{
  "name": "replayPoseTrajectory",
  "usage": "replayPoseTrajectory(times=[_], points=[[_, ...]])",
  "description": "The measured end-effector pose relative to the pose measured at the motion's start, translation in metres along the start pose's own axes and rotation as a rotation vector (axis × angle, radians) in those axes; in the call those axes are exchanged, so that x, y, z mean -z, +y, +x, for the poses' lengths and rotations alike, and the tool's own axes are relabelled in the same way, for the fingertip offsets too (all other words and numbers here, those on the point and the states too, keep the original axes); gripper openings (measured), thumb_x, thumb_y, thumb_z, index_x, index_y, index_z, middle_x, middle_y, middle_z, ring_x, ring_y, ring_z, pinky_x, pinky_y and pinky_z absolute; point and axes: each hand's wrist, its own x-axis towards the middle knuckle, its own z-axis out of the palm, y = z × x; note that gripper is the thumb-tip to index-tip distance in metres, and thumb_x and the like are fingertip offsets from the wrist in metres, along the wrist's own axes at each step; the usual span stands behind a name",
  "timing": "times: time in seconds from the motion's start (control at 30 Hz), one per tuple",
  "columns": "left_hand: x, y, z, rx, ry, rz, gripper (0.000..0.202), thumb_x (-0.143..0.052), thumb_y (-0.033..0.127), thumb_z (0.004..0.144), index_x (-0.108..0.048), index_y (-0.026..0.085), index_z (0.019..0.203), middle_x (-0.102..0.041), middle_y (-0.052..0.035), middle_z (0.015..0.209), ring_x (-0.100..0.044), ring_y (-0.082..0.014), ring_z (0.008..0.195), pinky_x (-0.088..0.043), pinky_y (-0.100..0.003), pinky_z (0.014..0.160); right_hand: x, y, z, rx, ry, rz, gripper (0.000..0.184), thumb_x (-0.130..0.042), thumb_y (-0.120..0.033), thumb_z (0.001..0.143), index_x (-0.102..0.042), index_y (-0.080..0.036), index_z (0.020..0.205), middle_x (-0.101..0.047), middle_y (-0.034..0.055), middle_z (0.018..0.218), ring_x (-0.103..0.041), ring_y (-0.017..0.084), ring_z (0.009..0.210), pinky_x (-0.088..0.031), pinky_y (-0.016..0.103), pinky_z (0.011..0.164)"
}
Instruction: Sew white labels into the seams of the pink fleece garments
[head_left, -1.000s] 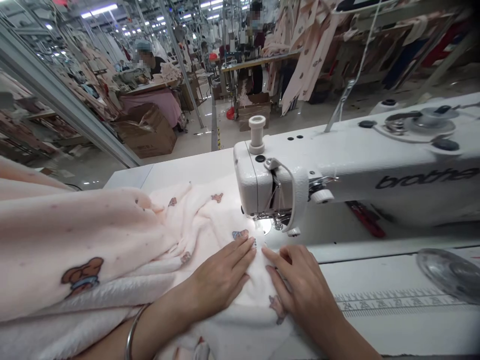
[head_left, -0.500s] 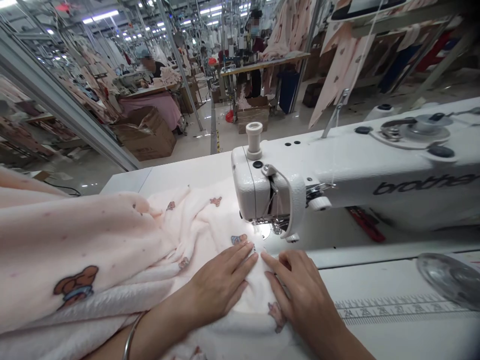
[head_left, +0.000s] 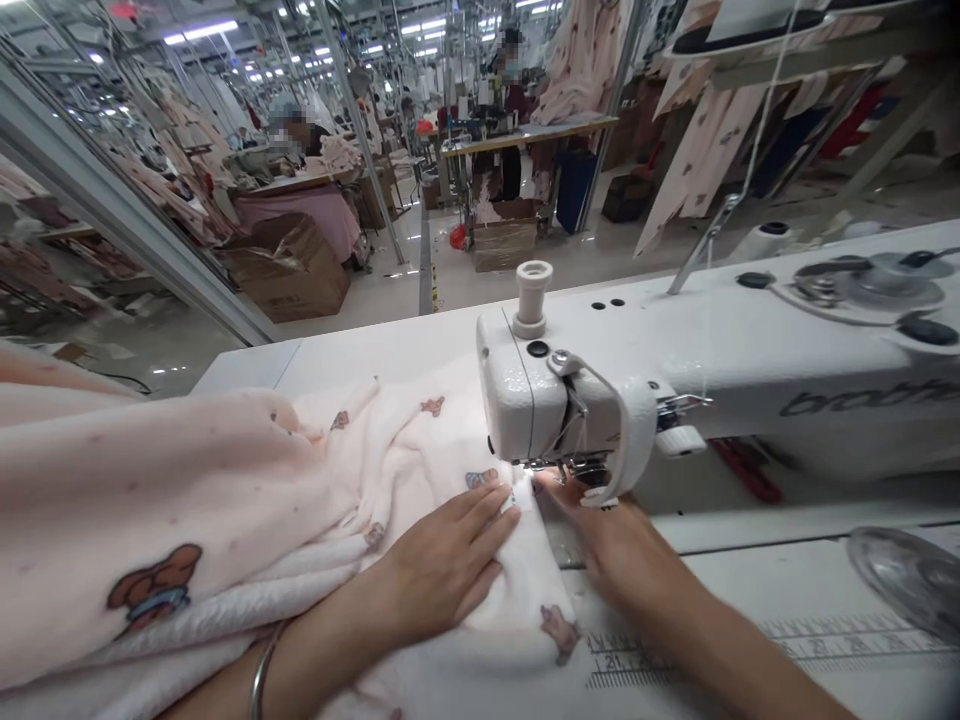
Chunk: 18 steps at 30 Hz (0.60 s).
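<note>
Pale pink plush fabric (head_left: 420, 450) with bear prints lies in folds under the sewing machine's head (head_left: 559, 390). My left hand (head_left: 442, 560) rests on it with fingers stretched out flat, the fingertips beside a small white label (head_left: 520, 496) at the fabric's edge. Past that edge, my right hand (head_left: 600, 525) reaches in under the machine head, close to the lit needle area. Its fingertips are partly hidden by the machine and blurred, so what they hold, if anything, does not show.
A printed ruler scale (head_left: 817, 650) runs along the table's front. A clear round plastic piece (head_left: 907, 575) lies at the right. Red-handled snips (head_left: 750, 472) sit behind the machine arm. Cardboard boxes (head_left: 292, 265) and people at other machines are farther back.
My right hand has left the fabric in front of the needle and moved forward, in under the machine head. My left hand stays nearly in place. The view has shifted slightly.
</note>
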Motion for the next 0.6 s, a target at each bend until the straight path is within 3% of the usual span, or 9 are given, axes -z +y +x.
replayPoseTrajectory(times=[0.07,0.17,0.37,0.6], points=[[0.0,-0.001,0.001,0.009,0.004,-0.007,0.048,-0.045,0.02,0.092,-0.037,0.005,0.137,-0.043,-0.0209,0.14,-0.034,-0.0301,0.135,-0.039,-0.045,0.109,-0.001,-0.011,-0.017,0.085,-0.031,0.009,0.044,-0.043,-0.033,0.087,-0.054,-0.013,0.125,-0.063,0.0125,0.113,-0.055,0.027,0.102,-0.043,0.038,0.082],[0.001,-0.003,0.001,0.029,0.018,-0.028,0.048,-0.044,0.019,0.092,-0.035,0.008,0.138,-0.043,-0.0191,0.141,-0.033,-0.0287,0.136,-0.039,-0.045,0.109,-0.006,-0.018,-0.029,0.114,-0.039,-0.002,0.066,-0.052,-0.052,0.081,-0.048,-0.008,0.131,-0.054,0.0179,0.123,-0.048,0.032,0.109,-0.037,0.042,0.089],[0.0,-0.006,0.002,0.045,0.047,-0.053,0.044,-0.045,0.019,0.092,-0.039,0.008,0.135,-0.042,-0.019,0.141,-0.034,-0.0285,0.136,-0.039,-0.045,0.11,-0.013,-0.017,-0.024,0.047,-0.019,0.001,0.053,-0.051,-0.044,0.084,-0.052,-0.011,0.125,-0.054,0.0165,0.122,-0.042,0.031,0.113,-0.033,0.039,0.089],[-0.002,-0.009,0.004,0.038,0.056,-0.052,0.044,-0.043,0.019,0.092,-0.038,0.009,0.135,-0.042,-0.0194,0.14,-0.033,-0.0288,0.136,-0.039,-0.046,0.109,-0.016,-0.015,-0.024,0.039,-0.004,-0.002,0.05,-0.049,-0.044,0.087,-0.054,-0.011,0.124,-0.055,0.0151,0.121,-0.042,0.029,0.112,-0.033,0.038,0.089]])
